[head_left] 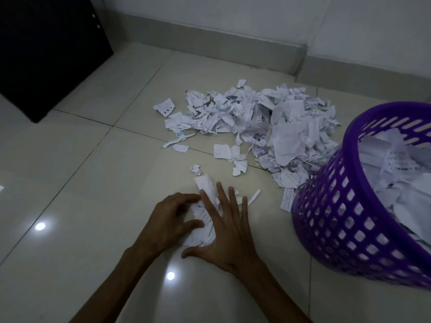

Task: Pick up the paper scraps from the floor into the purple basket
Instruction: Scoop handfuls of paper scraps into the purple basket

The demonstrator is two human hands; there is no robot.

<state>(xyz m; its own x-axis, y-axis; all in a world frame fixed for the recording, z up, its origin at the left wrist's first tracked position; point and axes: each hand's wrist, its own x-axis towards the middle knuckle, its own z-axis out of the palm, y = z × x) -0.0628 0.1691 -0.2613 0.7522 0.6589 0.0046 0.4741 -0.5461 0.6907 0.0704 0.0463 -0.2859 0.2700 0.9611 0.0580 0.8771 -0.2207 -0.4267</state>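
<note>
A big heap of torn white paper scraps [261, 120] lies on the tiled floor near the wall. The purple basket [345, 220] stands at the right with paper in it. Close to me a small bunch of scraps [201, 217] lies between my hands. My left hand [170, 220] curls its fingers and thumb around the bunch from the left. My right hand [228, 227] lies flat with straight fingers, pressing against the bunch from the right. Part of the bunch is hidden under my right hand.
A few loose scraps [229, 157] lie between the heap and my hands, and a strip [254, 198] lies by my right fingers. A dark cabinet [46, 50] stands at the far left. A skirting board [210, 38] runs along the wall.
</note>
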